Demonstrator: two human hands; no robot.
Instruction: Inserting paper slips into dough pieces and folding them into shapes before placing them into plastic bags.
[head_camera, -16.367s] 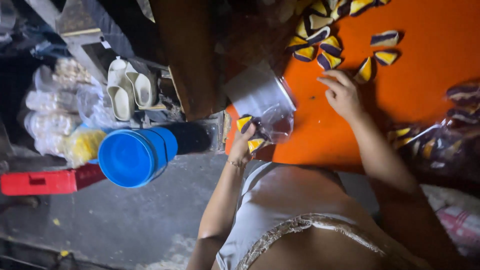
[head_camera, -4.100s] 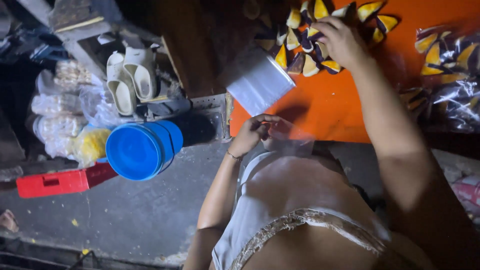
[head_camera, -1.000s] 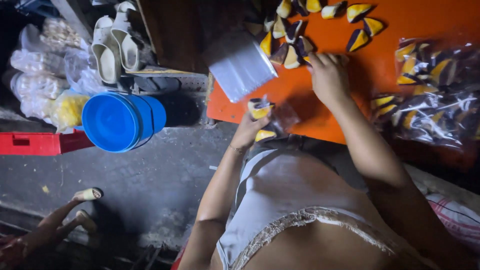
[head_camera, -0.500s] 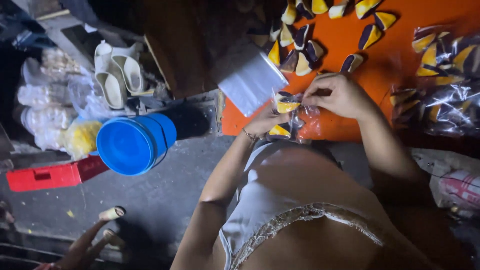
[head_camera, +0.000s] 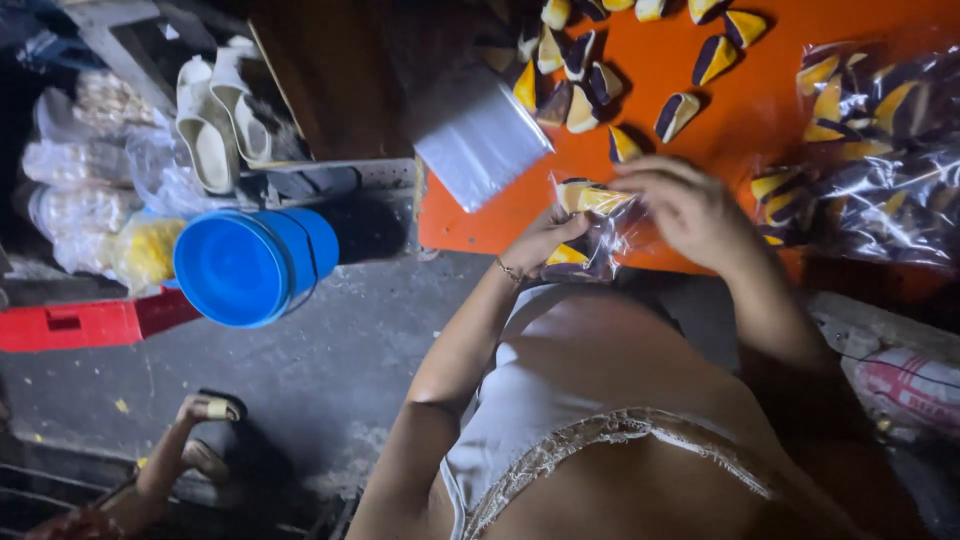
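Head view, looking down: at the near edge of the orange table, the left hand pinches a small clear plastic bag w/ fingers closed on its side; yellow-and-purple wedge pieces show inside. The right hand is curled over the bag's mouth, fingertips closed on a yellow wedge at the opening. Just beyond, a stack of empty clear bags. Further back, loose wedges scattered on the table; filled bags piled at right. Left, on the floor: blue bucket, pale sandals.
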